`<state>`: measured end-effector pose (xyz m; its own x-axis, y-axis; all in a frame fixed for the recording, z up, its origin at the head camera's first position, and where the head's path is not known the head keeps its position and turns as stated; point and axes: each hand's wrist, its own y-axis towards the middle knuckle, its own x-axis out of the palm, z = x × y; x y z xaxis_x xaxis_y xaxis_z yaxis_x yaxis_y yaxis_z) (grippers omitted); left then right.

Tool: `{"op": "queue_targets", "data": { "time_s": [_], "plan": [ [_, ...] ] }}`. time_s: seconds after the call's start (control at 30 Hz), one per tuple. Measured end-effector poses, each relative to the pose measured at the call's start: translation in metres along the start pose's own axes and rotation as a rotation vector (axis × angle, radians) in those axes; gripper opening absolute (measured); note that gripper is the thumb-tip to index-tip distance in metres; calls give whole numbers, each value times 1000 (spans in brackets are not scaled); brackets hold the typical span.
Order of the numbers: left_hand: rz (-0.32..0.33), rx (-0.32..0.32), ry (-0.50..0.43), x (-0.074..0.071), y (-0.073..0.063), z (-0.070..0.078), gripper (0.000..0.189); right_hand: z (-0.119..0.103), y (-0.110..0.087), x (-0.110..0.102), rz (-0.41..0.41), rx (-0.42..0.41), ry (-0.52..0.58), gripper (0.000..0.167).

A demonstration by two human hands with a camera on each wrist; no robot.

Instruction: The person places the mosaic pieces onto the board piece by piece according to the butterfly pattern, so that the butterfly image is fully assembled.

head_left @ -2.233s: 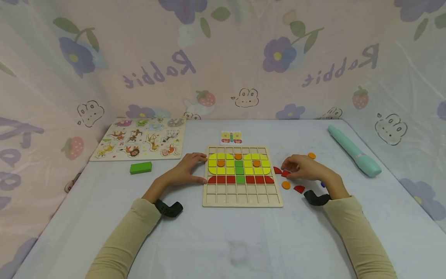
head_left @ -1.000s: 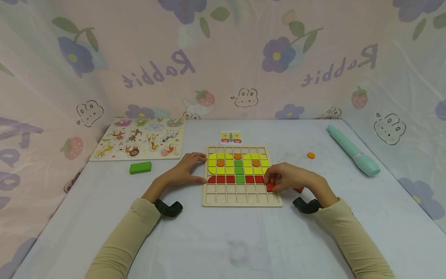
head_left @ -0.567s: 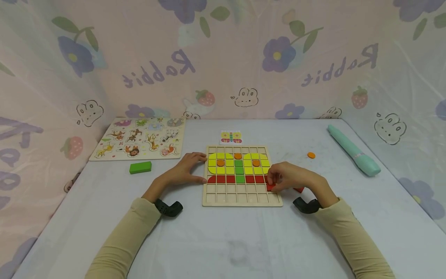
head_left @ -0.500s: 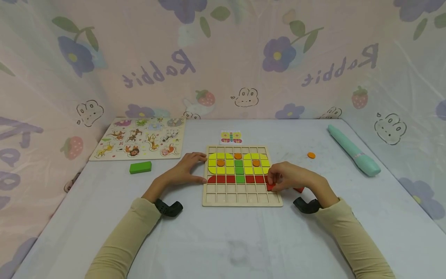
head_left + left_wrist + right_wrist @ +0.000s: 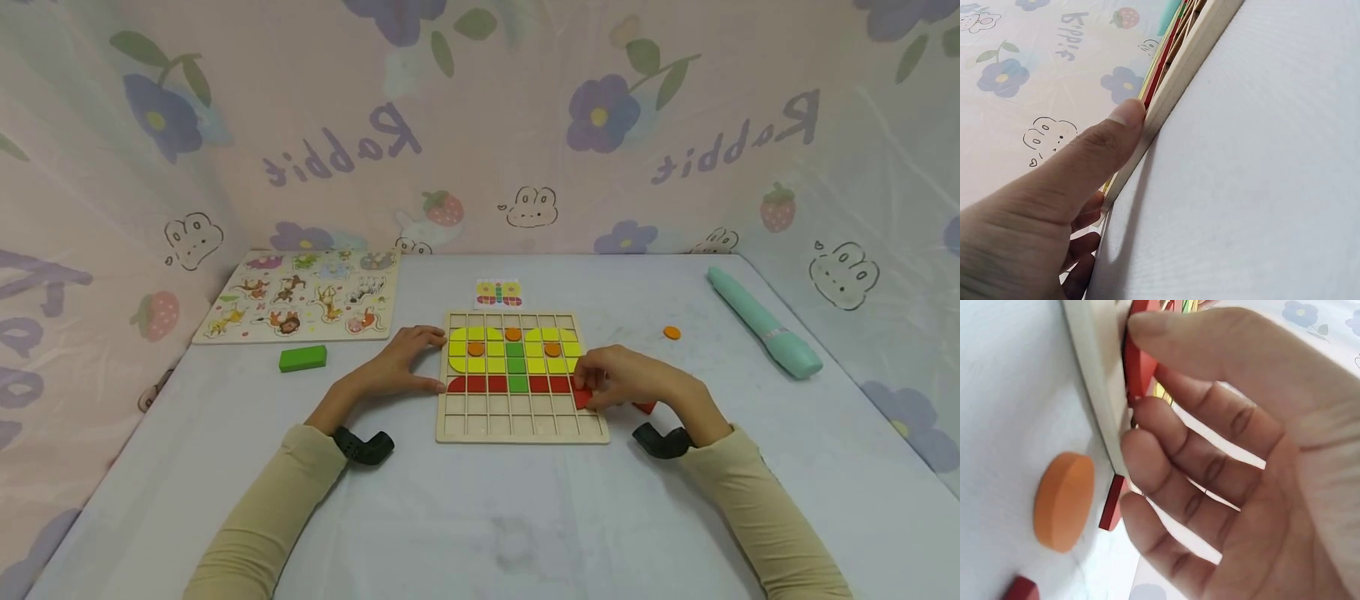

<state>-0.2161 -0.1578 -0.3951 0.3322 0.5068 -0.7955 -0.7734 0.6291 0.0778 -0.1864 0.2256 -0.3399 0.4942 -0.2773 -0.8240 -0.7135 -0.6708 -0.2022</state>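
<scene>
A wooden grid board (image 5: 522, 428) lies in front of me, with yellow, orange, green and red pieces set in its cells. My left hand (image 5: 397, 364) rests at its left edge, thumb and fingers spread along the side. In the left wrist view the thumb (image 5: 1119, 128) touches the board's rim (image 5: 1175, 81). At the right edge, my right hand (image 5: 626, 377) pinches a red tile (image 5: 582, 398) over the cells below the red row. The right wrist view shows the thumb (image 5: 1172, 334) against the red tile (image 5: 1141, 372), the other fingers loosely bent.
Under the right hand lie an orange disc (image 5: 1063, 503) and a loose red piece (image 5: 1112, 503). Another orange disc (image 5: 672, 332) sits further back. A butterfly card (image 5: 498, 293), an animal puzzle (image 5: 300, 297), a green block (image 5: 303, 358) and a mint-green folded umbrella-like object (image 5: 763, 323) surround the board.
From the loose pieces on the right, my right hand has moved left to the board with a red tile, which has since shifted slightly under its fingertips. The left hand has stayed put.
</scene>
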Motion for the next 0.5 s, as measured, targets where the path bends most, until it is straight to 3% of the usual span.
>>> {"op": "queue_targets", "data": {
  "time_s": [0.2, 0.5],
  "plan": [
    [0, 4, -4, -1, 0, 1, 75, 3, -2, -5, 38, 19, 14, 26],
    [4, 13, 2, 0, 0, 0, 74, 24, -14, -20, 271, 133, -139, 18]
  ]
}}
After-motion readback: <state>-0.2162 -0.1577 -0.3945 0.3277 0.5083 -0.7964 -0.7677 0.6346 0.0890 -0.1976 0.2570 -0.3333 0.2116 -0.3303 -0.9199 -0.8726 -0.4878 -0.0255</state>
